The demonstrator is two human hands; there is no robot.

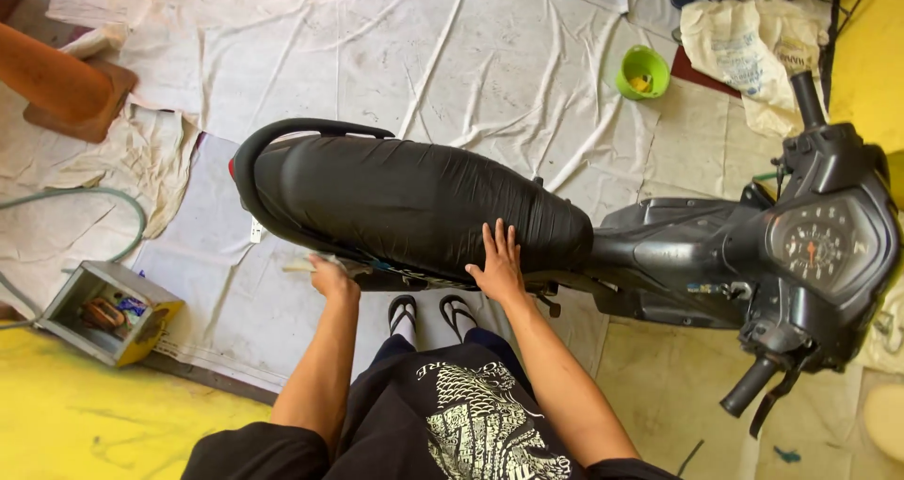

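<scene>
A black motorbike stands across the view with its long black seat in the middle and the handlebars and round dial at the right. My right hand lies flat, fingers spread, on the near edge of the seat. My left hand is lower, at the bike's side panel under the seat, closed on a pale cloth pressed against the bodywork. My feet in sandals show just below the bike.
White sheets cover the floor. A small open metal box with bits inside sits at the left beside a green hose. A green bowl and a pale sack lie beyond the bike. Another person's arm enters at top left.
</scene>
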